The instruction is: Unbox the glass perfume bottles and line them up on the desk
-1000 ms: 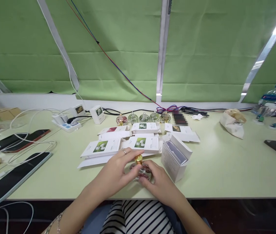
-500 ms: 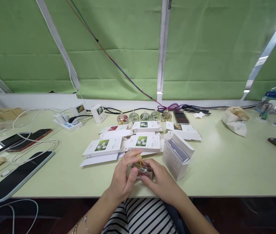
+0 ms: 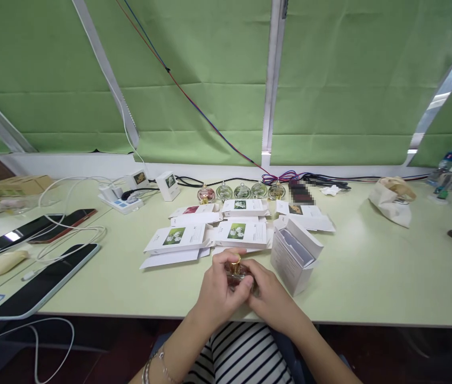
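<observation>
Near the front edge of the table I hold a round glass perfume bottle (image 3: pixel 235 268) with a gold neck and reddish contents. My left hand (image 3: pixel 222 285) wraps round its left side, fingers curled by the gold neck and thumb across the front. Against the right side of the glass, my right hand (image 3: pixel 269 296) is closed, its fingers partly hidden behind the bottle. Just to the right stands a white box (image 3: pixel 293 261) with its top flaps open and a grey inner liner. Beyond my hands lie flattened white cartons (image 3: pixel 242 234) with flower pictures.
Several round perfume bottles (image 3: pixel 242 192) stand in a row at the back. Small white boxes (image 3: pixel 167 186) and a power strip (image 3: pixel 121 203) are at back left. Phones (image 3: pixel 46 280) and white cables lie left. A crumpled cloth bag (image 3: pixel 390 201) sits at right.
My left thumb has moved across the front of the bottle, and my hands are closer together round it. The whole view has shifted slightly, so the table things appear further right.
</observation>
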Demonstrator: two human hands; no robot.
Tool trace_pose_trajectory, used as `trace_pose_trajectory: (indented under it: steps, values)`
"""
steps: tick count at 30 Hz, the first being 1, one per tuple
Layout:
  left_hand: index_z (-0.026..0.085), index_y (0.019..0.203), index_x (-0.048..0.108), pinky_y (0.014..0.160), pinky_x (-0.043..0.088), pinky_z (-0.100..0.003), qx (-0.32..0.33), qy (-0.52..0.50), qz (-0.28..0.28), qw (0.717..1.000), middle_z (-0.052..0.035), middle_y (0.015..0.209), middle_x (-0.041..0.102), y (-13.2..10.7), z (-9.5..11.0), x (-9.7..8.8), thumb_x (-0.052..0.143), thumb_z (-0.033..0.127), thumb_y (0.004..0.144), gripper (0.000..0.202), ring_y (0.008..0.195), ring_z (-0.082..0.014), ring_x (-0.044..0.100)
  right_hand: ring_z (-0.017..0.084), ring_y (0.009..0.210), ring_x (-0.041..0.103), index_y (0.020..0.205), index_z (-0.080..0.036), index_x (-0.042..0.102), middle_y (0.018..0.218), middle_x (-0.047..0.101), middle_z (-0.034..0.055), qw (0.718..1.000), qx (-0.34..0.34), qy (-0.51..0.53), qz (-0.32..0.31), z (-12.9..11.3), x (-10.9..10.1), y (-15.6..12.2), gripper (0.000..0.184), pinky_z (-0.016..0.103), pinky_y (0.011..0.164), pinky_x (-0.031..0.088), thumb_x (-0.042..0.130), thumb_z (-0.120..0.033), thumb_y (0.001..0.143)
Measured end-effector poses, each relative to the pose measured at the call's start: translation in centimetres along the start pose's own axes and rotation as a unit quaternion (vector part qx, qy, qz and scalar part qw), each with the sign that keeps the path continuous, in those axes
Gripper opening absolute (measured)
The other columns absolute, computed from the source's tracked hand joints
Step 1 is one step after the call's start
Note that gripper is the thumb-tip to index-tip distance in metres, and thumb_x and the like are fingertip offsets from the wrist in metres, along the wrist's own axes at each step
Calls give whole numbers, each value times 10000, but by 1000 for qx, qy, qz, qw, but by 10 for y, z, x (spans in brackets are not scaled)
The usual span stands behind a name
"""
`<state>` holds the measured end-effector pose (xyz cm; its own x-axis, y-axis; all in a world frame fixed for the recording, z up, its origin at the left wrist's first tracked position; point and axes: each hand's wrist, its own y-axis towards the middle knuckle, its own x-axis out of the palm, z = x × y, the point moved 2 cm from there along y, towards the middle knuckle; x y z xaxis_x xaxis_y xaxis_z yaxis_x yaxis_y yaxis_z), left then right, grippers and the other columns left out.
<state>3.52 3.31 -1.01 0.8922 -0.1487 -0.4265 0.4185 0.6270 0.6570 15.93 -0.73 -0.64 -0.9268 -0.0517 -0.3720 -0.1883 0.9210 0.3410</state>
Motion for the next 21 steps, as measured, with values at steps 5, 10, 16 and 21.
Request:
trace_pose_trajectory:
  steps: [5, 10, 16, 21]
  values:
    - [250, 1074, 289, 777, 487, -375, -9, -9, -15, 1000, -110, 1157, 500, -3, 3, -3, 489, 276, 848, 302, 994, -200, 560, 186, 1050, 541, 1195, -218, 434, 1182, 553, 75, 1000, -10, -7, 7, -1, 1, -2, 383, 334, 881, 451, 497, -175, 820]
    - [274, 1194, 300, 947, 365, -508, 17, -84, -45, 995, -132, 1395, 283, -3, 0, -7, 361, 507, 881, 395, 1271, -278, 321, 217, 1063, 526, 1268, -222, 346, 1184, 545, 98, 987, -77, -128, 56, 0, 4, -7, 466, 375, 885, 458, 495, -198, 827]
    - [267, 1309, 259, 944, 393, -484, -119, -257, 67, 957, -123, 1345, 406, 4, -8, -9, 243, 464, 925, 432, 1237, -252, 386, 208, 714, 567, 1293, -214, 271, 877, 597, 75, 934, -240, -230, 131, -24, 3, -19, 570, 342, 602, 504, 494, -168, 770]
    - [265, 1341, 254, 1049, 309, -444, -107, -259, -58, 958, -99, 1418, 332, 26, 8, 11, 444, 348, 896, 491, 1300, -231, 318, 223, 700, 603, 1331, -260, 202, 878, 578, 69, 922, -234, -162, 263, -45, -25, -42, 635, 374, 594, 508, 515, -250, 778]
